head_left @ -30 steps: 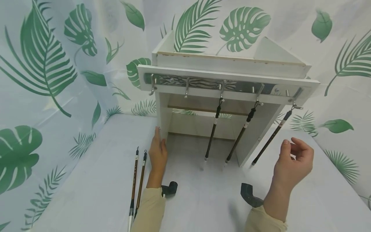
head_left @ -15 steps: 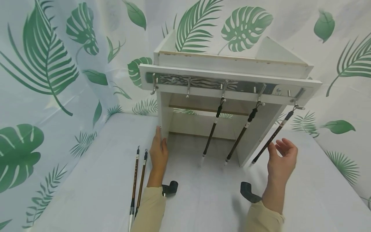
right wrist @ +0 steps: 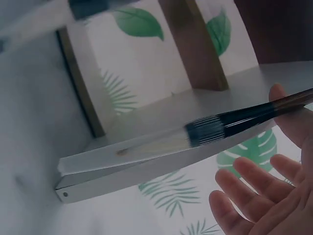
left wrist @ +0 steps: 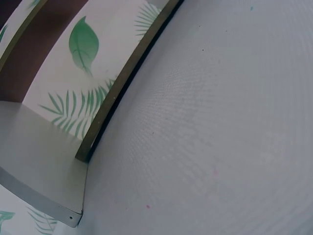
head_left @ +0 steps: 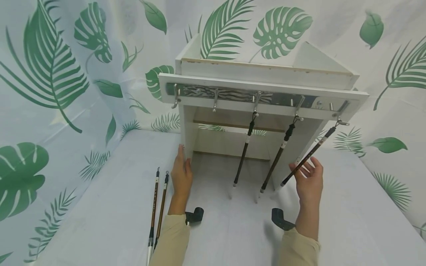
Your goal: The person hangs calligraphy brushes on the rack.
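Note:
Three calligraphy brushes hang by loops from hooks on the white rack. The middle hanging brush and the left hanging brush dangle free. My right hand is at the rightmost brush; its thumb touches the handle, and the other fingers are spread apart from it. In the right wrist view, this brush has pale bristles inside a clear cap. My left hand, fingers straight, rests against the left side panel of the rack. The left wrist view shows none of its fingers.
Two more brushes lie on the white tabletop, left of my left arm: an outer brush and an inner brush. Two bare hooks, the far-left hook and its neighbour, are on the rack. Leaf-patterned sheeting surrounds the table.
My right hand has moved left to the rightmost brush and its thumb has met the handle, tilting the lower end leftward. My left hand stays at the panel.

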Motion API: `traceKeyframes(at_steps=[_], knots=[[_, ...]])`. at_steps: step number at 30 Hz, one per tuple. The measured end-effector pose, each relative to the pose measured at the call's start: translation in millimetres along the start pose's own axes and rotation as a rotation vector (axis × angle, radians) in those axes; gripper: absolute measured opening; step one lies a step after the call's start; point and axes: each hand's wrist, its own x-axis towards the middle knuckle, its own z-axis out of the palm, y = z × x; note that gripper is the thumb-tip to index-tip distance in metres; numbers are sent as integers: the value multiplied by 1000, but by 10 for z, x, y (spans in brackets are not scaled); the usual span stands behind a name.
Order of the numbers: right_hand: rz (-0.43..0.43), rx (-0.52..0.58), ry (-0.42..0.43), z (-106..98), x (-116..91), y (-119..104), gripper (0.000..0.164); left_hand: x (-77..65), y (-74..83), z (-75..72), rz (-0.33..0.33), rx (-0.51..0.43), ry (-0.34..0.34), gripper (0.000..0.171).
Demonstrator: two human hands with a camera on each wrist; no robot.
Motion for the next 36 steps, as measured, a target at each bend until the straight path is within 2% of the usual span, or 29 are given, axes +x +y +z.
traceKeyframes(at_steps=[2,4,6,11,15,19,24,27,30,36], knots=[[-32,-8,-30,83,25,71,80,-9,-14,-30,-4,8,-4,48],[-63,-5,-61,127,-41,18,74,-19,-27,-60,-13,13,-10,49],[-80,-4,-102,120,-196,-168,66,-27,-40,-89,-19,20,-14,49],[-114,-105,-190,4,-708,-830,56,-45,-63,-159,-39,22,-19,50],[-134,-172,-200,-9,-896,-1077,54,-50,-57,-220,-92,11,-30,53],[-154,-193,-179,9,-936,-1134,52,-12,-6,-264,-199,10,-70,55],[-152,-187,-135,-21,-905,-1131,49,100,135,-287,-281,20,-193,59],[-137,-189,-126,-47,-876,-1136,47,167,221,-331,-291,26,-251,62],[-131,-189,-126,-64,-847,-1134,46,245,284,-416,-263,67,-298,64],[-142,-189,-111,-45,-820,-1115,43,389,262,-740,-193,180,-453,68]])
